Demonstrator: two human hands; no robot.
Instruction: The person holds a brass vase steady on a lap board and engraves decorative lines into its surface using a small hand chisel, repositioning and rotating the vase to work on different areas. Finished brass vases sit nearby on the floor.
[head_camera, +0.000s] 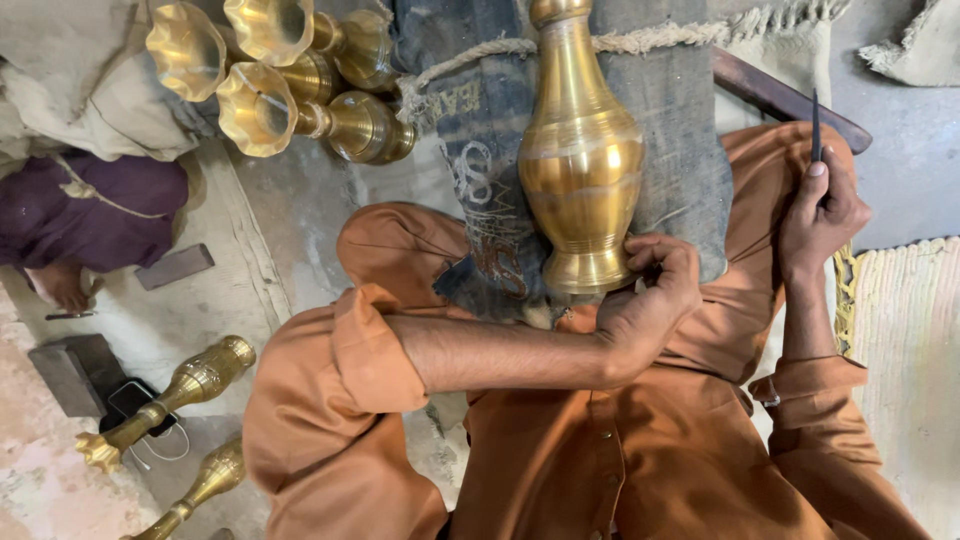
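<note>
The person's orange clothing (560, 450) fills the lower half of the frame, knees spread to either side; across the lap, running up the middle to the top edge, lies a dark blue-grey cloth pad (680, 130) bound with pale rope (640, 42); on that pad rests the large brass vase (580, 160), its neck toward the top centre and its flared foot toward the body.

The left hand (650, 300), reaching across from the left of the frame, curls about the vase's foot at centre, fingers bent and pressed on the rim, steadying it; the right hand (822, 215), at the right of the frame, pinches a thin dark tool (816, 125) between thumb and fingers, point upward, well apart from the vase.

At upper left three fluted brass vases (270, 70) lie stacked on their sides; at lower left two slender brass vases (170, 400) lie on the floor beside a small dark block (75, 370) and a phone (140, 400); another person in purple cloth (90, 215) sits at the left edge.

As a judgement: the vase is round and smooth, held at one end only, so it could roll off the pad if the grip loosens; a tool brought down on such a curved surface could skid and score the brass or strike the steadying fingers.
</note>
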